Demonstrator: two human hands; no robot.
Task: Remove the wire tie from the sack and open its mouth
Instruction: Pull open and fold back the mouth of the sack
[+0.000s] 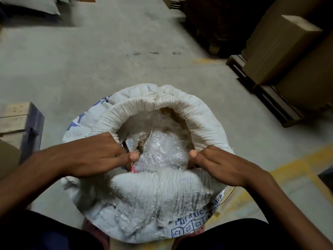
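A white woven sack with blue print stands between my knees, its mouth wide and its rim rolled outward. Crumpled clear plastic wrap fills the inside. My left hand grips the rim's left side, fingers curled over the edge and thumb pointing inward. On the rim's right side, my right hand holds the edge the same way. A thin dark wire hangs beside the sack at the lower right, free of the mouth.
Grey concrete floor stretches ahead, with yellow painted lines at the right. Cardboard boxes sit on dark pallets at the right. A wooden pallet or crate stands at the left. White sacks lie at the far left.
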